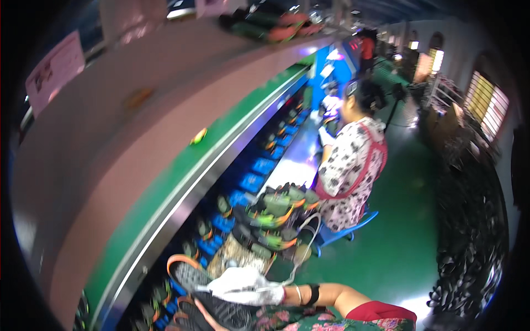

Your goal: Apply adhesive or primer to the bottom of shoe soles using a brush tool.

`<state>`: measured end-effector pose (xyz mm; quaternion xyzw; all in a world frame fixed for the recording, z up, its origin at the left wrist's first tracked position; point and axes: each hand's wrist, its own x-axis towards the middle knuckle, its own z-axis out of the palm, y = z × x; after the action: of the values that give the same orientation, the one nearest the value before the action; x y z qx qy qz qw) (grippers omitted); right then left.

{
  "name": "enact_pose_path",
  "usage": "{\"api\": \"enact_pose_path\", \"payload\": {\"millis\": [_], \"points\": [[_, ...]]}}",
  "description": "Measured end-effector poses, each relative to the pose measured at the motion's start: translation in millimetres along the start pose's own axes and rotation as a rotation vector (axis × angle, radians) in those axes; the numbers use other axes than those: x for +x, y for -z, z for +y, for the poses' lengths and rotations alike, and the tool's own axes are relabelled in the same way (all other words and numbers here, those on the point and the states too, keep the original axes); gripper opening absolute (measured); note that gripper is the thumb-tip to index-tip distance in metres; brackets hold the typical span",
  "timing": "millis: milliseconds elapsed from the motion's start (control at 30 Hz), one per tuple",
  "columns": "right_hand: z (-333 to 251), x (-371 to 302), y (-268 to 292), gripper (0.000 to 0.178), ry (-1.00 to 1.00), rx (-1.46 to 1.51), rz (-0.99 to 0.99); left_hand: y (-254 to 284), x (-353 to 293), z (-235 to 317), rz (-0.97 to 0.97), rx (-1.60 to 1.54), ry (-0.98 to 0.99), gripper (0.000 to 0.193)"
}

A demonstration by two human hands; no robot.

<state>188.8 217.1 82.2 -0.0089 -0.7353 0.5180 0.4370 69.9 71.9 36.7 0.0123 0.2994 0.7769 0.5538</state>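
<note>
Orange-rimmed shoe sole [187, 273]: just beyond the fingertips of my right hand [243, 286], on their left side, tread showing. White glove on that hand; its tip meets or overlaps the sole's near edge. Blur hides the fingers, so I cannot tell whether they are clamped on it.

Second, dark sole [234, 315]: directly below the glove, toward my body. A strip of bare skin along its left side appears to be my left hand [210, 317], mostly cut off by the lower edge; its grip cannot be told. Hands near each other, dark sole between.

Just beyond the glove: a mottled beige surface [238, 259]. Past that, a heap of green, orange and black shoes [273, 212]. A white cord [302, 263] loops up ahead of my right wrist.

Left of both hands: a row of blue trays [251, 182] with shoes, running away from me beside a green-topped ledge [226, 124].

Well ahead of my right hand: a co-worker [353, 165] in a spotted top and red apron, seated on a blue stool [337, 236]. Far right: dark pieces [469, 231] piled along the wall.
</note>
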Motion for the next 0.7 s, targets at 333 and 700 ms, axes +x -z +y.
{"api": "enact_pose_path", "payload": {"millis": [333, 700], "points": [[6.3, 46.5, 21.5, 0.026, 0.08, -0.284, -0.125, -1.9, 22.4, -5.8, 0.196, -0.211, -0.07, 0.061], [-8.2, 43.6, -10.5, 0.026, 0.045, -0.244, -0.202, 35.3, 3.8, -12.4, -0.093, -0.225, 0.085, 0.073]]}}
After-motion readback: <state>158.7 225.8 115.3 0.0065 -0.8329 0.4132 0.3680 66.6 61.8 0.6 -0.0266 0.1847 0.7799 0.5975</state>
